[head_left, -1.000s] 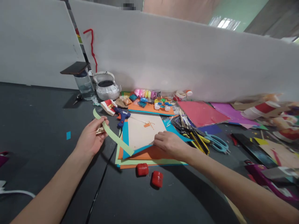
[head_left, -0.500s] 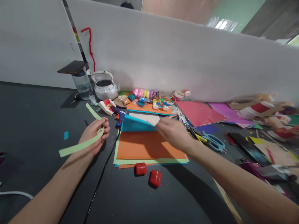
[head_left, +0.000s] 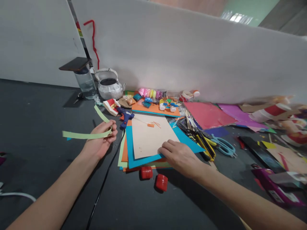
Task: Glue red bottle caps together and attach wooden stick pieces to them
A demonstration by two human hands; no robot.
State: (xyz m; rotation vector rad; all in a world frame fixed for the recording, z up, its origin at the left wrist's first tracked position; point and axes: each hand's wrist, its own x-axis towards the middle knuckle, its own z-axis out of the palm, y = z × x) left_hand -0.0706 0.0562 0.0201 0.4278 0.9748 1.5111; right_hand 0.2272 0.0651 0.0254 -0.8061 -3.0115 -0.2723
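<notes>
My left hand (head_left: pixel 100 140) is closed, pinching a light green paper strip (head_left: pixel 82 135) that bends back so both ends stick out to the left. My right hand (head_left: pixel 181 157) rests at the near edge of a blue sheet (head_left: pixel 144 162), fingers together and curled on that edge. On the blue sheet lies a beige sheet (head_left: pixel 152 135), with a small orange piece (head_left: pixel 150 125) and thin orange scraps on top. Beneath are orange and green sheets, partly covered. A blue glue gun (head_left: pixel 126 118) lies just beyond my left hand, its nozzle over the beige sheet.
Two red cylindrical pieces (head_left: pixel 161 182) sit in front of the paper stack. Blue-handled scissors (head_left: pixel 223 144) and yellow cutters (head_left: pixel 206 148) lie to the right. A silver kettle (head_left: pixel 110 88) and a water bottle (head_left: pixel 85 83) stand at the back left. A black cord (head_left: pixel 105 180) crosses the table.
My right hand has drawn the blue sheet's raised edge toward me and down, uncovering the beige sheet and covering much of the orange one. The green strip has turned slightly in my left hand.
</notes>
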